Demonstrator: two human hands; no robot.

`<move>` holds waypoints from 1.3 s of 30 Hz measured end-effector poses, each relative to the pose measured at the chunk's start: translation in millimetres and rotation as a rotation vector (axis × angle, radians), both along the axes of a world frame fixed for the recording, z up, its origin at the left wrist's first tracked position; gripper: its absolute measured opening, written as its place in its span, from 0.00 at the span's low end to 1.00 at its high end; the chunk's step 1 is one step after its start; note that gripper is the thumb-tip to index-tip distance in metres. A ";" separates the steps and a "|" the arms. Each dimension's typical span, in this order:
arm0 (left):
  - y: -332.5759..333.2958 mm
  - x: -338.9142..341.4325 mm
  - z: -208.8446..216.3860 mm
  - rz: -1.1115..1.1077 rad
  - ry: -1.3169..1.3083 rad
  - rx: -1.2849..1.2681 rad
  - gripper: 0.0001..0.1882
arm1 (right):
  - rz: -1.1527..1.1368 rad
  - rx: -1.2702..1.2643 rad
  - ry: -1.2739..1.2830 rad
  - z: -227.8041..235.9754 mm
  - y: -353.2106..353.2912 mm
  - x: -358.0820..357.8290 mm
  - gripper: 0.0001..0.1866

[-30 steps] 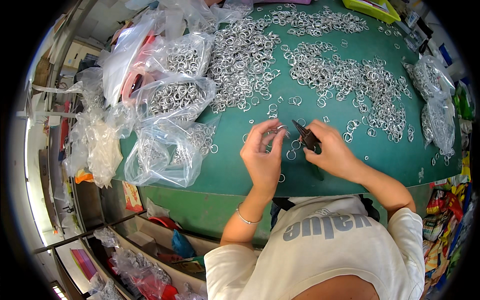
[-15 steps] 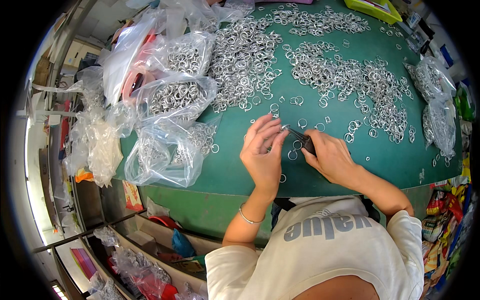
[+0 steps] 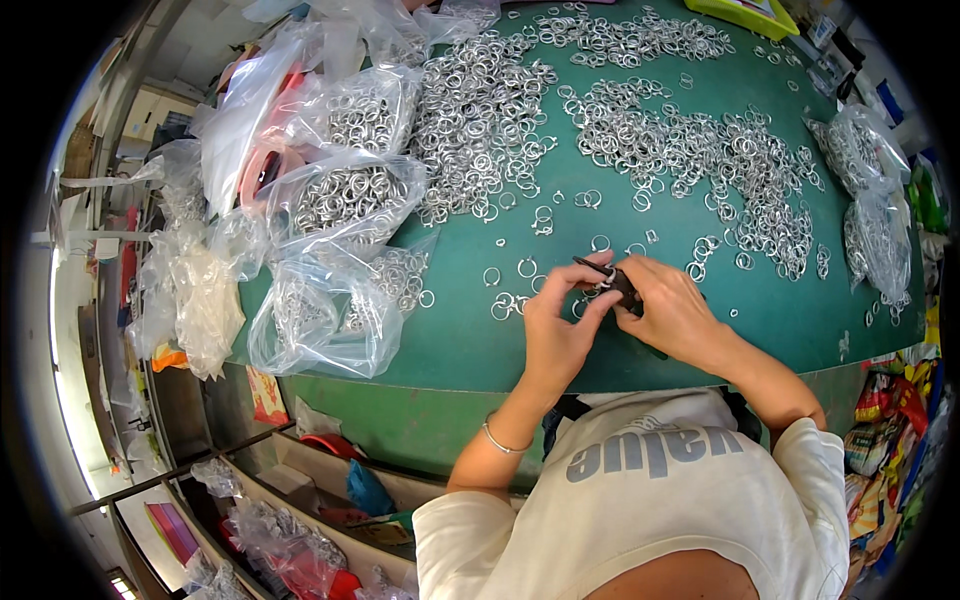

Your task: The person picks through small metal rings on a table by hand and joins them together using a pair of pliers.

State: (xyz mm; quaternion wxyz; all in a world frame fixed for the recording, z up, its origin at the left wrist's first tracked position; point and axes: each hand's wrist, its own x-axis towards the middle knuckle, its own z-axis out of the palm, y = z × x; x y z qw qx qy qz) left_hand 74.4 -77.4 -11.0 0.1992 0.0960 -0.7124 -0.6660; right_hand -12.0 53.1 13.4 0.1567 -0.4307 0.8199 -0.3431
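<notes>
My right hand (image 3: 672,308) is wrapped around dark-handled pliers (image 3: 627,290) above the green table. Close against the jaws, my left hand (image 3: 560,322) is closed, thumb and forefinger pinching a small silver metal piece (image 3: 604,281). Fingers and pliers partly cover that piece, so its exact shape is unclear. Beneath and around my hands lie loose silver rings (image 3: 507,306), a few just left of my fingers. Another ring (image 3: 600,243) rests just beyond the pliers.
Large heaps of silver rings (image 3: 480,120) cover the far left and far right (image 3: 745,165) of the green table (image 3: 480,350). Clear bags of rings (image 3: 350,200) stand on the left, more bags (image 3: 878,240) on the right. A yellow-green tray (image 3: 745,15) sits at the far edge.
My left hand has moved right and slightly down, its fingers now bent in around the pliers' jaws. The pliers have turned, and their jaws are more hidden.
</notes>
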 end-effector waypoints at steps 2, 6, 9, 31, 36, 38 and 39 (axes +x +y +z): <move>3.2 1.1 -3.0 0.042 0.017 0.202 0.16 | 0.002 -0.030 0.021 -2.1 0.7 2.5 0.17; -0.2 0.4 -1.9 -0.063 -0.013 0.467 0.18 | -0.016 -0.092 0.128 -14.9 -2.1 9.4 0.19; -6.1 2.7 -8.2 -0.075 -0.054 0.412 0.18 | 0.003 -0.031 0.355 -13.4 -2.3 11.7 0.19; -9.9 3.2 -1.0 -0.076 -0.080 0.202 0.16 | -0.017 -0.142 0.427 -25.9 1.5 -1.4 0.14; -10.7 3.6 0.7 -0.098 -0.078 0.253 0.17 | 0.027 -0.124 0.438 -20.7 1.4 -4.1 0.14; -11.1 3.5 0.6 -0.096 -0.075 0.243 0.17 | 0.032 -0.125 0.433 -20.7 0.7 -4.5 0.14; -11.5 3.5 0.6 -0.095 -0.074 0.238 0.17 | 0.035 -0.126 0.429 -20.8 0.4 -4.7 0.14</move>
